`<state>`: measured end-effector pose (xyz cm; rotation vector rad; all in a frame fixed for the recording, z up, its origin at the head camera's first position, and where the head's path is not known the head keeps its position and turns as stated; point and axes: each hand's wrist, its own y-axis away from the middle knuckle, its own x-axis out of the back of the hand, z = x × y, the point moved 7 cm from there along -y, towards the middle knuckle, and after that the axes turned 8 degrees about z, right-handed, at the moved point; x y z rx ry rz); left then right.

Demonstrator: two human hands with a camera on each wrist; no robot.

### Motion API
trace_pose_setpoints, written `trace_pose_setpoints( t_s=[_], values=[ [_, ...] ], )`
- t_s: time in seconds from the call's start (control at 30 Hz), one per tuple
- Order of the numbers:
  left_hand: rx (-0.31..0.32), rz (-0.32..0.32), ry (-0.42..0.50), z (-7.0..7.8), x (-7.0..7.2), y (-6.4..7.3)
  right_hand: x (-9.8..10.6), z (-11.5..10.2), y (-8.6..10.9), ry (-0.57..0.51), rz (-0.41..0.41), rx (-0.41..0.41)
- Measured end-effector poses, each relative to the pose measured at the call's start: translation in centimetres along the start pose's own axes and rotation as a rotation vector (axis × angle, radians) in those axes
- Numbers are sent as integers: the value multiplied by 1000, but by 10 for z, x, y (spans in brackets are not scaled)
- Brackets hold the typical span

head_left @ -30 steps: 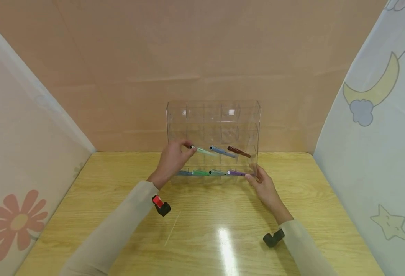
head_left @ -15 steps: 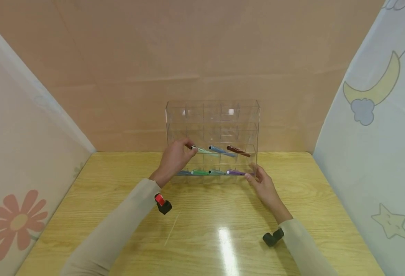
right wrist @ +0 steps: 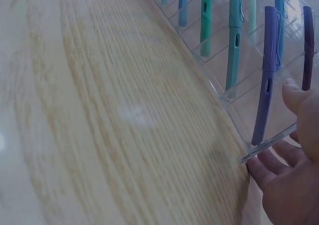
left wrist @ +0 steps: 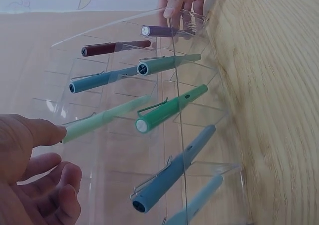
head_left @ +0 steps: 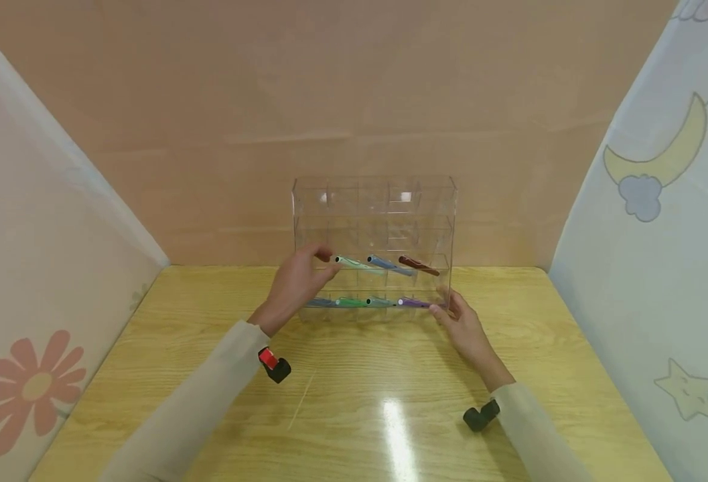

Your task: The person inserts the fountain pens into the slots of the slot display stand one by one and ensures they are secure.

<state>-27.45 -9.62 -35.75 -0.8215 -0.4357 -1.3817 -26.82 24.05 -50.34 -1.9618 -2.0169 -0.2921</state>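
A transparent acrylic pen rack (head_left: 373,231) stands upright on the table, holding several pens in its two lower tiers. My left hand (head_left: 298,276) is at the left of the upper pen row, thumb tip right at the cap end of a pale green pen (left wrist: 102,119). Its other fingers are bent loosely below and apart from the pen. Further right in that row lie a blue pen (head_left: 390,265) and a dark red pen (head_left: 418,265). My right hand (head_left: 465,331) grips the rack's lower right edge, thumb in front beside a purple pen (right wrist: 266,80), fingers behind.
The bottom tier also holds a bright green pen (left wrist: 169,109), a teal pen (right wrist: 234,40) and blue pens, one being a darker blue pen (left wrist: 174,172). A wooden table (head_left: 354,402) lies beneath. An orange-brown backdrop (head_left: 354,87) rises behind the rack, with patterned cloth at both sides.
My left hand has drawn back slightly to the left, its finger and thumb parting from the pale green pen, which stays in the rack. The right hand keeps its grip.
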Motion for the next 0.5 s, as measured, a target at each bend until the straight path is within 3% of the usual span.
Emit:
trace_pose_setpoints(
  t_s=[0.27, 0.5],
  values=[
    [9, 16, 26, -4, 12, 12, 19, 3, 7, 72, -4, -69],
    [-6, 42, -52, -22, 36, 30, 48, -12, 13, 159, -44, -34]
  ],
)
